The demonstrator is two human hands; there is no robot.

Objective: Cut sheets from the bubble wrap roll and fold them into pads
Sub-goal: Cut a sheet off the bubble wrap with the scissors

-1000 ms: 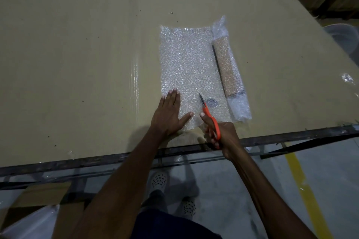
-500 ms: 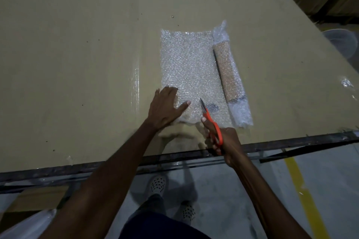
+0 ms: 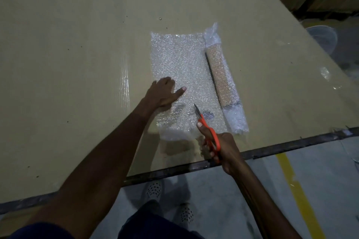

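Observation:
A bubble wrap roll (image 3: 223, 77) on a brown core lies on the cardboard-covered table (image 3: 77, 64), with an unrolled clear sheet (image 3: 180, 60) spread flat to its left. My left hand (image 3: 163, 93) presses palm-down on the sheet's near left part, fingers spread. My right hand (image 3: 219, 147) grips orange-handled scissors (image 3: 206, 126) at the sheet's near edge. The blades point away from me over the sheet, close to the roll's near end. I cannot tell how far the blades are parted.
The table's dark metal front edge (image 3: 272, 147) runs just behind my right hand. Grey floor with a yellow line (image 3: 299, 196) lies below it. A strip of clear tape (image 3: 124, 83) shines on the cardboard to the left. A pale round object (image 3: 322, 39) stands beyond the table's right edge.
My left hand slid up the sheet, away from the table edge and a little left. The scissors and my right hand stayed at the sheet's near edge.

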